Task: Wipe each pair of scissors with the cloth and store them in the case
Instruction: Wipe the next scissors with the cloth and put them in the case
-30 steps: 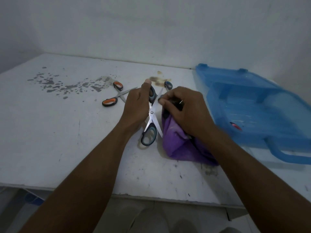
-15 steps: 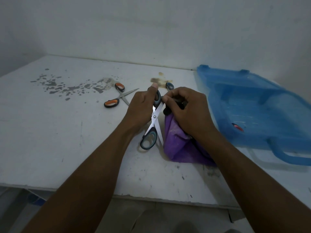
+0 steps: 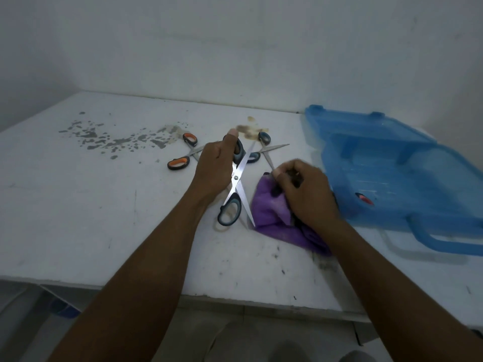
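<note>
We logged a bare, plain work corner; home or workshop, we could not tell. Two unadorned white walls [image 3: 235, 48] met beyond and left of the fingers [image 3: 286, 169]. The white-painted table [image 3: 78, 218] bore grey flaked patches [image 3: 104, 138] far left of the fingers, brown stains [image 3: 247, 128] just beyond them, dark scuffs [image 3: 275, 254] nearer than them. An open blue plastic case [image 3: 392, 165] lay right of them.

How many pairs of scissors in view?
3. Open teal-handled steel scissors in the left hand; second teal-handled pair on the white table behind; orange-handled pair further left. Red bit inside the blue plastic case may be a fourth.
</note>
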